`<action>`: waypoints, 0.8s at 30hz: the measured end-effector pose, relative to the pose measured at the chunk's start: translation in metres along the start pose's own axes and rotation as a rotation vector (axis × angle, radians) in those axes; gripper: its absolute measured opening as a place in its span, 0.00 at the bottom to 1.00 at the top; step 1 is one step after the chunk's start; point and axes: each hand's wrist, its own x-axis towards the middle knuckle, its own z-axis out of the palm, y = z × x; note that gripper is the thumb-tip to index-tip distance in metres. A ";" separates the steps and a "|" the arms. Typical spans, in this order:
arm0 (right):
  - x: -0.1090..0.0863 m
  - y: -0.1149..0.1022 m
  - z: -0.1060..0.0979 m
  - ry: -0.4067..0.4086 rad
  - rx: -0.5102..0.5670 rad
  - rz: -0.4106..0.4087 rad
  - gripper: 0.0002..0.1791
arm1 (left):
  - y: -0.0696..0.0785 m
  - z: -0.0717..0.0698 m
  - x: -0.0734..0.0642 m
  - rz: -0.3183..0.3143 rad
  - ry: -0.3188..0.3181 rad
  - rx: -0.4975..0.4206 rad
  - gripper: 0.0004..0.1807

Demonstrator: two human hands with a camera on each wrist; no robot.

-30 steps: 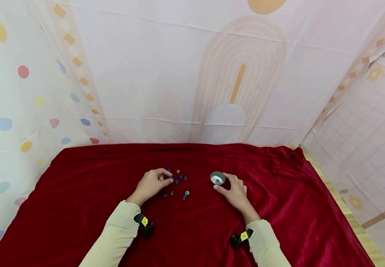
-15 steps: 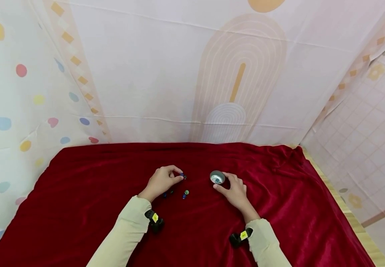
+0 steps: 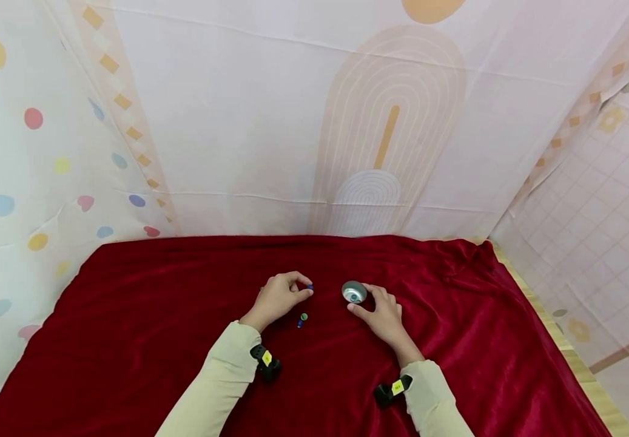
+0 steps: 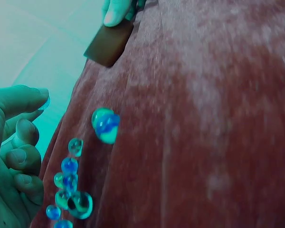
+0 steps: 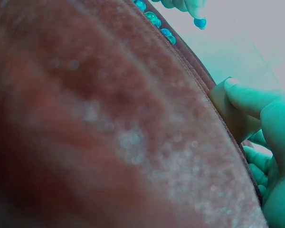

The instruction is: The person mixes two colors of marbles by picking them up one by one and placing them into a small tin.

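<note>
My left hand point(image 3: 279, 296) pinches a small blue marble point(image 3: 310, 286) between thumb and index finger, just above the cloth and a little left of the cup. The right wrist view also shows this marble point(image 5: 200, 23) at the fingertips. My right hand point(image 3: 383, 312) grips a small round metal cup point(image 3: 353, 284) by its right side. Inside the cup lies at least one bluish marble point(image 3: 354, 298). In front of the left hand, a green marble point(image 3: 304, 317) and a blue one point(image 3: 299, 324) rest together. Several more marbles point(image 4: 80, 204) appear in the left wrist view, mostly hidden by the hand from above.
A dark red velvet cloth point(image 3: 325, 376) covers the table, with folds toward its right side. Pale wood point(image 3: 576, 362) shows along the right edge. A patterned white curtain point(image 3: 238, 121) stands behind and on both sides.
My left hand has moved right from among the scattered marbles toward the cup and now carries a blue marble. The right hand and the cup have stayed almost still.
</note>
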 end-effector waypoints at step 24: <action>0.003 -0.001 0.007 0.023 -0.016 -0.009 0.33 | 0.021 0.031 0.013 0.061 -0.068 -0.030 0.10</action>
